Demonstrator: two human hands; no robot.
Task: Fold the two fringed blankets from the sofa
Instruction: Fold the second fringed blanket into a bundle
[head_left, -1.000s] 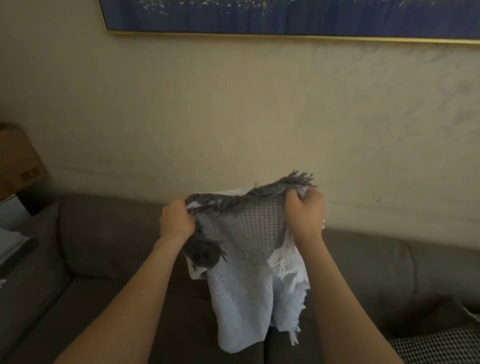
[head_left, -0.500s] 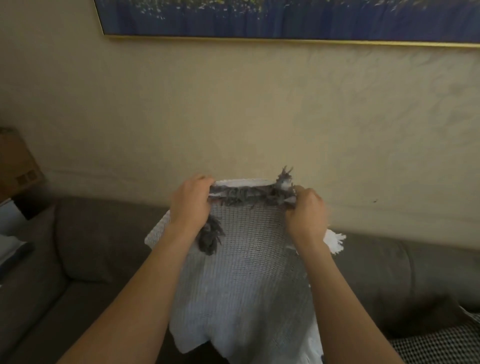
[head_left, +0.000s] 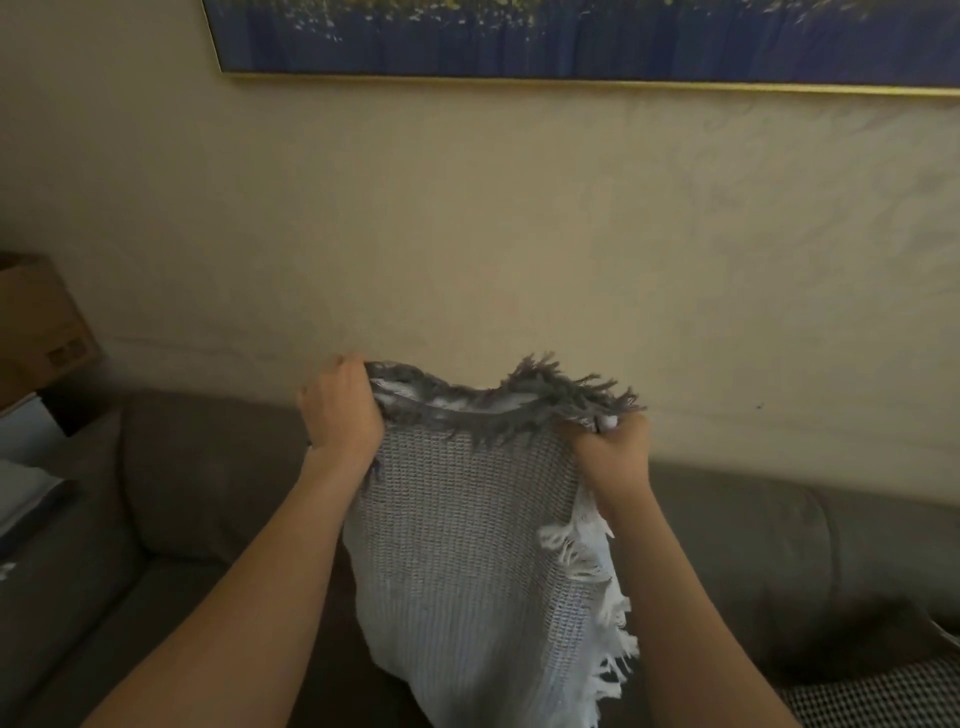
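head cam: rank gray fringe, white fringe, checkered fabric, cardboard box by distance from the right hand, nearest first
1. gray fringe: gripped by the right hand, top edge of the blanket.
2. white fringe: just below that hand, blanket's right edge.
3. checkered fabric: lower right, on the sofa.
4. cardboard box: far left, past the sofa's end.

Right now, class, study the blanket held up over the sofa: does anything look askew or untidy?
Slightly. The blanket sags along its top edge between the left hand and right hand, dark fringe sticks up unevenly near the right, and white fringe straggles down that side. No damage shows.
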